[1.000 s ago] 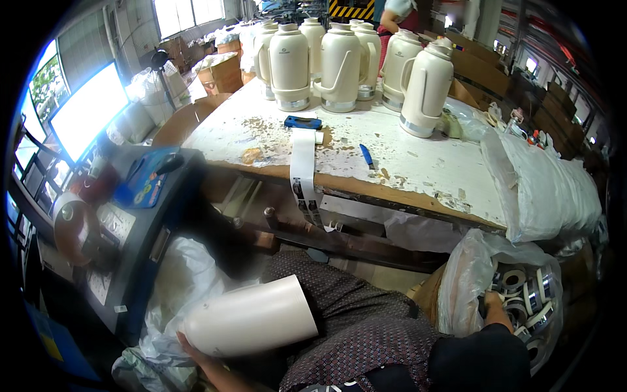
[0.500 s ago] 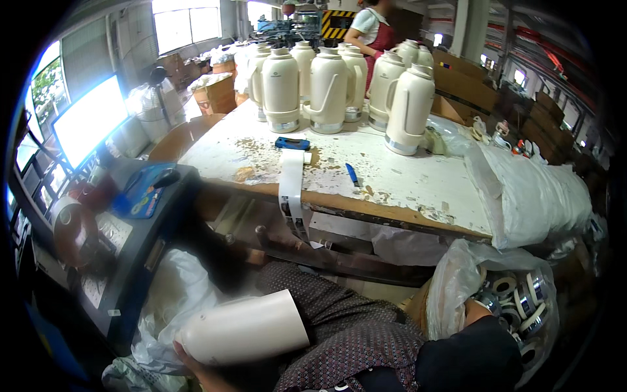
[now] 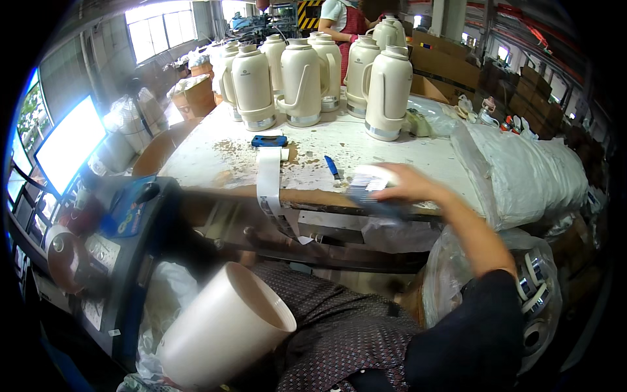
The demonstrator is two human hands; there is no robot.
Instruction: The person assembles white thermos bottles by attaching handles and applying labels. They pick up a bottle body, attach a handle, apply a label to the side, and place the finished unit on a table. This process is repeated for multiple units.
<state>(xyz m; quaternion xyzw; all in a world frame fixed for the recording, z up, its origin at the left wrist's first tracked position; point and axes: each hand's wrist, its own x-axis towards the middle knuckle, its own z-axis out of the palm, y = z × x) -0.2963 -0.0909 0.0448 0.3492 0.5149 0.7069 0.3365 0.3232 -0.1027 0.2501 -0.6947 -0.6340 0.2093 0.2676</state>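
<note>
A cream flask shell, a plain hollow cylinder, lies tilted across my lap with its open end toward the upper right. My left hand is at its lower end, mostly hidden behind it, with only a sliver of finger showing. My right hand is closed over the table's front edge, gripping a ring-shaped flask base with cream and shiny metal parts, blurred by motion. To the right, an open plastic bag contains several metal-banded base rings.
Several cream flasks with handles stand on the worn white table. A blue cutter, a blue tool and a label strip lie there too. A wrapped white bundle covers its right end. A person stands beyond.
My right hand has come up out of the bag and over the table edge with a flask base. The shell has tipped so that its open end shows.
</note>
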